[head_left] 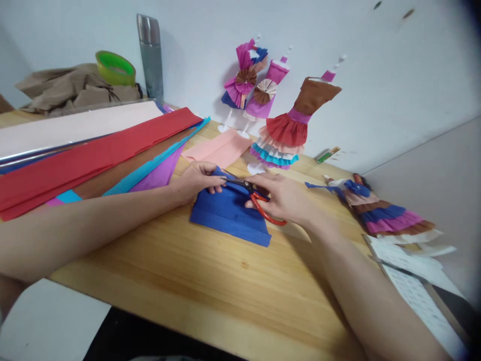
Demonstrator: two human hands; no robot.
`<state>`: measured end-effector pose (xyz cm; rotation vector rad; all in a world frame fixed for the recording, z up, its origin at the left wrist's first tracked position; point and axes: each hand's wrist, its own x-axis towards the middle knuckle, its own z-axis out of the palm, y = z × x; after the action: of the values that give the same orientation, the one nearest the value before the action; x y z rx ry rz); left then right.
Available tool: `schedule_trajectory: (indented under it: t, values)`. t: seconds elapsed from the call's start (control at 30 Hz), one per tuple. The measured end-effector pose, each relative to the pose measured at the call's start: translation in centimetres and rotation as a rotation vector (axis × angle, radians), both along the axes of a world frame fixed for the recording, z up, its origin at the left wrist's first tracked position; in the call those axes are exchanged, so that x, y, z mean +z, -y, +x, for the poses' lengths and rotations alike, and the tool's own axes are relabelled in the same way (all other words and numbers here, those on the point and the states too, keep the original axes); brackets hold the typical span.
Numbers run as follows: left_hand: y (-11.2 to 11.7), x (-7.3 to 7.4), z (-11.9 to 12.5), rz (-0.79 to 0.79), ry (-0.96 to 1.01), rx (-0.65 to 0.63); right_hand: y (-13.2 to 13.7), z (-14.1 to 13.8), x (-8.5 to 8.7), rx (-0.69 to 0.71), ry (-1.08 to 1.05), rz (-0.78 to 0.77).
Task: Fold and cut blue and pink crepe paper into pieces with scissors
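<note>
A folded piece of blue crepe paper lies on the wooden table. My left hand pinches its upper left edge, fingers closed on the paper. My right hand grips red-handled scissors, whose blades point left across the top of the blue paper toward my left fingers.
Long sheets of red, white, brown, cyan and purple crepe paper lie at the left. A pink sheet sits behind. Three paper dresses on stands line the wall; a dressed doll lies right. Printed papers, a steel flask, a green tape roll.
</note>
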<state>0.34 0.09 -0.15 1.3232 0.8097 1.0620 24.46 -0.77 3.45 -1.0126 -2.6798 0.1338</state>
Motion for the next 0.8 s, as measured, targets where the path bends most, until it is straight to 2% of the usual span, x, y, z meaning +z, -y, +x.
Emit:
schedule_trajectory:
  t: [0.53,0.8]
  values:
    - [-0.11,-0.20,0.07,-0.012,-0.022,0.028,-0.01,-0.02,0.32,0.036,-0.001,-0.052]
    - [0.02,0.00,0.00,-0.018,-0.041,0.027,0.18,-0.06,0.53,-0.005,0.003,-0.073]
